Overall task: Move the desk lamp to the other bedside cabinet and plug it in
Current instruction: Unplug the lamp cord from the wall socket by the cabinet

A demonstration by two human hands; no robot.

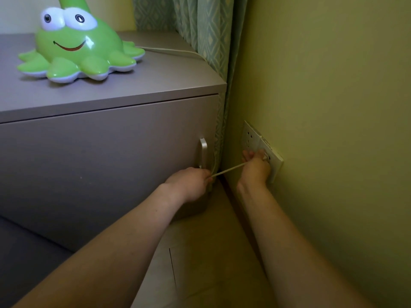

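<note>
A green octopus-shaped desk lamp [77,47] with big white eyes stands on top of the grey bedside cabinet [106,152]. Its white cord [173,50] runs off the cabinet's right edge, drops behind the curtain and comes out low by the door handle. My left hand [191,183] is closed around the cord there. The cord stretches taut from it to my right hand [255,166], which grips the white plug [265,157] against the white wall socket [264,150]. Fingers hide the plug's pins.
A patterned green curtain [200,30] hangs between the cabinet and the yellow-green wall [333,107]. A silver handle [203,152] sits on the cabinet door. The tiled floor [211,252] lies below, with a dark bed edge [26,252] at the lower left.
</note>
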